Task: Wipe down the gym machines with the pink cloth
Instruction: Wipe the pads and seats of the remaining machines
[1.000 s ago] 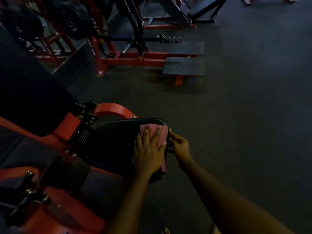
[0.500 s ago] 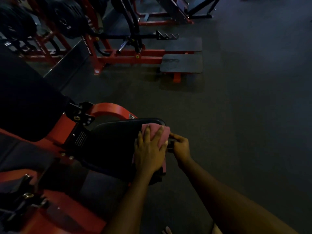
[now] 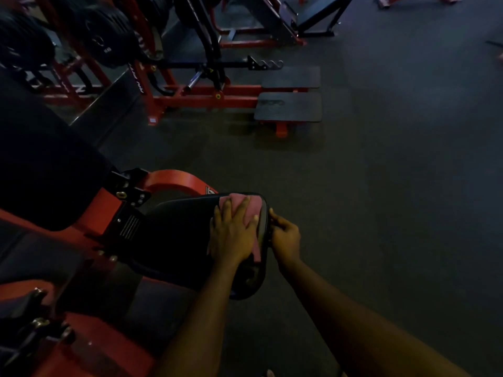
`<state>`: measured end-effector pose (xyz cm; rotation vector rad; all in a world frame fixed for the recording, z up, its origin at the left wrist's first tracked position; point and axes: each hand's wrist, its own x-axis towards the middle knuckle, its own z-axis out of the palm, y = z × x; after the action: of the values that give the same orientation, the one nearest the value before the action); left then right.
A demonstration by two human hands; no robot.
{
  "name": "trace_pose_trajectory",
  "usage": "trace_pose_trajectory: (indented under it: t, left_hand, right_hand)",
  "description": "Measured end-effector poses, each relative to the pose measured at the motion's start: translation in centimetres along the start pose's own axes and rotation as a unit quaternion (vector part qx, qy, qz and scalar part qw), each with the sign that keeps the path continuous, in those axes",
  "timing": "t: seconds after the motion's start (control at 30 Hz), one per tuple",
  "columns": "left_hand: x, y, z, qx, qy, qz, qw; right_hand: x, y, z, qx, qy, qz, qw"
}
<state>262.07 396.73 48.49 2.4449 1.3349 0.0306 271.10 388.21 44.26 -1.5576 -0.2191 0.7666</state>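
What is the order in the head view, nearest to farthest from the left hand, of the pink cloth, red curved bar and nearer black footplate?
1. Pink cloth: pressed under the left hand.
2. Red curved bar: beyond, leftward.
3. Nearer black footplate: far ahead, on floor.

dark rubber floor, black wt plates

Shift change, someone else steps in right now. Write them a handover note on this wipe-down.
Left hand: flat, pressing the pink cloth on the black seat pad, near its front end.
Right hand: grips the pad's side edge.
Done: cannot tell how much is wiped.
Left: rest of this pad, its red frame, then the machines behind.
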Motion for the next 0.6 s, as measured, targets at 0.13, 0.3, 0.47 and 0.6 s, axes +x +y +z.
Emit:
trace_pose_trajectory:
  t: [0.13, 0.3, 0.47, 0.6]
  left_hand:
    - [5.7, 1.1, -1.2, -0.002, -0.026, 0.001, 1.000]
    - [2.0, 0.5, -0.6, -0.011, 0.001, 0.027, 1.000]
    - [1.9, 0.1, 0.1, 0.002, -0.012, 0.065, 0.998]
    - [8.0, 1.4, -1.2, 0.028, -0.064, 0.083, 0.994]
  right_hand:
    - [0.2, -0.8, -0.5, -0.004, -0.014, -0.002, 1.000]
    - [0.0, -0.8, -0.3, 0.016, -0.010, 0.009, 1.000]
    - [0.6, -0.3, -0.4, 0.007, -0.007, 0.018, 1.000]
    - [0.4, -0.8, -0.5, 0.008, -0.015, 0.010, 1.000]
